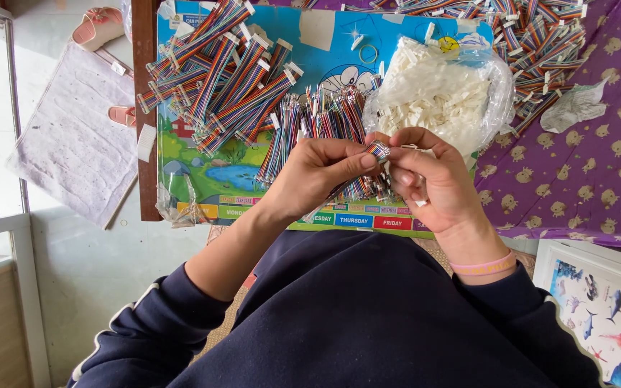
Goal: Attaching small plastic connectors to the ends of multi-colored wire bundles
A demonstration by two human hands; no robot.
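I'd keep my left hand (318,169) pinched on the rainbow ribbon cable (377,150) end, my right hand (429,179) (fingers closed around it) squaring a white connector.

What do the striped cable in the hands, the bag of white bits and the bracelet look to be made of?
The rainbow ribbon cable, pinched by the left hand and right hand, looks like plastic-coated wires in coloured stripes. The bag seems thin clear plastic, glossy and crinkled, holding matte white pieces, probably plastic connectors. The pink wristband looks like smooth rubber or silicone.
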